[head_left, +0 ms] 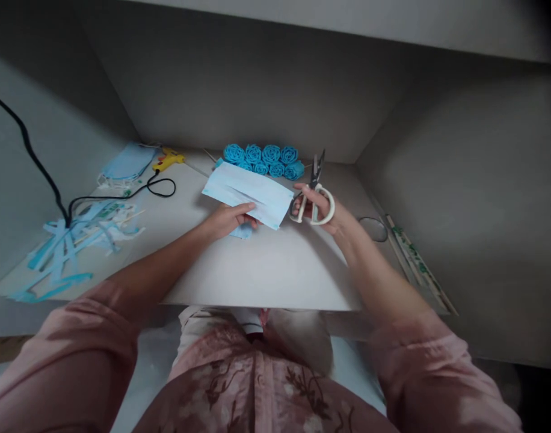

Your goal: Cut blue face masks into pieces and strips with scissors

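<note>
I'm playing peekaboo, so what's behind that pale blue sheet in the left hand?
Past the sheet you can see blue rosettes, partly covered by it. A small blue piece peeks out below the left hand. Anything else hidden behind the sheet can't be seen.

Scissors (316,177): smooth plastic handles (332,207), metal blades (317,167); sheet (248,183): matt, cloth-like; rosettes (270,154): rough, crinkled; desk (257,276): smooth, matt.

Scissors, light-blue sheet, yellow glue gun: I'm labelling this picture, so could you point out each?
Scissors (316,174), head view: on the dark blades.
Light-blue sheet (255,185), head view: near the middle of its visible face.
Yellow glue gun (169,159), head view: on its yellow body.
</note>
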Tool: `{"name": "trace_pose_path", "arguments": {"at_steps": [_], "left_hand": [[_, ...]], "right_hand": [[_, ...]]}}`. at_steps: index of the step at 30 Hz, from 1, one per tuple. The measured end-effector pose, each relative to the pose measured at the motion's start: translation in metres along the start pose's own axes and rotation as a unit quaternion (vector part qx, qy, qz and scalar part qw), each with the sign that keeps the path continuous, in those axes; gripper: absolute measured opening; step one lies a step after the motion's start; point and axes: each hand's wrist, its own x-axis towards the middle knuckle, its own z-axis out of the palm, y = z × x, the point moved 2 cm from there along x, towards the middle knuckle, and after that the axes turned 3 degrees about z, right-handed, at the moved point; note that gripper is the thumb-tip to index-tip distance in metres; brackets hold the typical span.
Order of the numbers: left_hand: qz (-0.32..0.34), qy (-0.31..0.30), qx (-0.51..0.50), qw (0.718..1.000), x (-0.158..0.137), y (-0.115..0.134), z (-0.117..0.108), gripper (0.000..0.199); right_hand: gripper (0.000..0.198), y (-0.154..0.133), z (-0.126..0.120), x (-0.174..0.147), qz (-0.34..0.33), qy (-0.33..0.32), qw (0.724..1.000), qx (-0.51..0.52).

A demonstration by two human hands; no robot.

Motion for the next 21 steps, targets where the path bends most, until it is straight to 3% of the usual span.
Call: {"name": "trace_pose_path", "arguments": {"at_steps": [7,15,21], "left_hand": [[-0.037,-0.024,0.039,0.998,-0.004,0.000,0.003,0.031],[-0.035,-0.042,0.056,0.997,-0.004,-0.003,0.004,0.040],[-0.043,0.044,0.066,0.996,-0.001,0.002,0.012,0.035]], "right_hand": [[0.059,0.022,0.008,0.013,-0.028,-0.066,0.997,-0.022],[0.057,0.034,0.014,0.003,-0.078,-0.002,0.994,-0.072],[0.053,0.025,0.023,-0.004,-0.093,-0.003,0.993,-0.076]]}}
